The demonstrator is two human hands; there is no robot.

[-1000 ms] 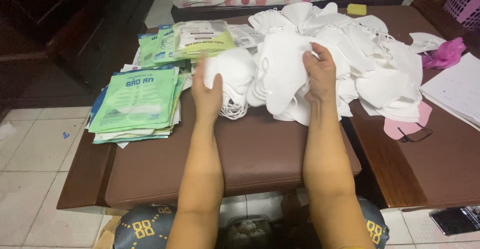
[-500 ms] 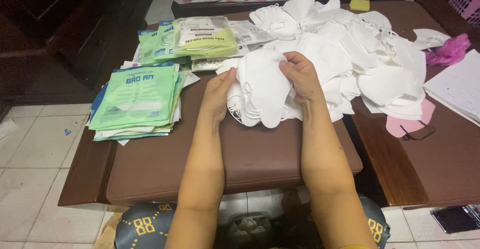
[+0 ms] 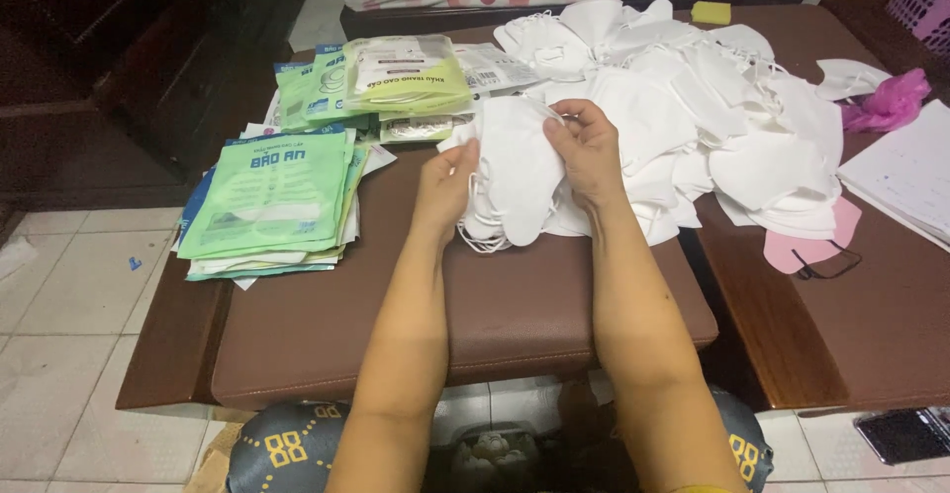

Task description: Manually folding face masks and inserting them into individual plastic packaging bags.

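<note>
Nearest to me sat a dark blue rounded cushion with yellow number markings (image 3: 287, 448), low at the frame's bottom, just under the front edge of the brown padded leather bench top (image 3: 495, 325). Above that edge, my left hand (image 3: 445, 188) and right hand (image 3: 584, 147) were both closed on a small stack of white folded fabric face masks (image 3: 515, 181), held upright just over the bench, the left fingers pinching its left edge, the right fingers curled over its top. White elastic ear loops (image 3: 480, 244) hung down from the stack's bottom toward the padding. To the left, well apart from the hands, lay a pile of flat light green printed plastic packets (image 3: 272, 201) near the bench's left edge. To the right, a single pink face mask with black loops (image 3: 811, 247) rested on the brown wooden table surface (image 3: 871, 335). Behind my hands spread a large loose heap of white face masks (image 3: 712, 107), touching the held stack. Farther back-left stood more green packets with a filled yellow-green mask pouch (image 3: 406, 72) on top. A crumpled magenta plastic bag (image 3: 891, 102) lay far right.
</note>
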